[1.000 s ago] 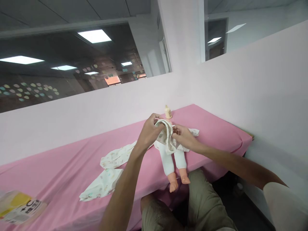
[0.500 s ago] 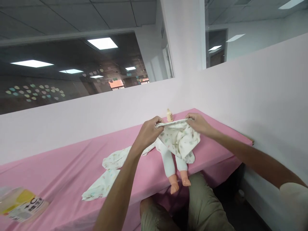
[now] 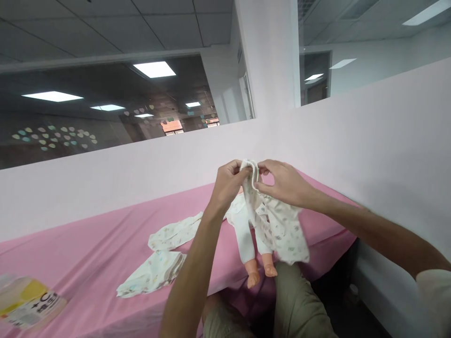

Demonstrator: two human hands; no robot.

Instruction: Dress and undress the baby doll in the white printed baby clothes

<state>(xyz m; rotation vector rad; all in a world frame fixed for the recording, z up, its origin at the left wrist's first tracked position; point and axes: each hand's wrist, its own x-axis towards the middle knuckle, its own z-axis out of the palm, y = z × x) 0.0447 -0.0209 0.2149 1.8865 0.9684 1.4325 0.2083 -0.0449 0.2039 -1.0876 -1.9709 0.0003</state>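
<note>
My left hand (image 3: 230, 182) pinches the gathered waistband of white printed baby pants (image 3: 287, 230), holding it up above the bed. On the other side of the waistband, my right hand (image 3: 278, 180) has its thumb and fingertips at the edge, lightly gripping it. The legs of the pants hang down to the right, partly in front of a doll (image 3: 243, 234). The doll lies on its back in white leggings, its bare feet (image 3: 252, 274) towards me at the near edge. Its upper body is mostly hidden behind my hands and the cloth.
A pink sheet (image 3: 105, 244) covers the bed against white walls. Left of the doll lie a printed baby garment (image 3: 172, 232) and a folded printed cloth (image 3: 150, 274). A clear package with a yellow label (image 3: 31, 303) is at the near left. My knees are below the edge.
The waistband was stretched wide between my hands; now my hands are close together and it is folded. The pants' legs have dropped and hang lower on the right.
</note>
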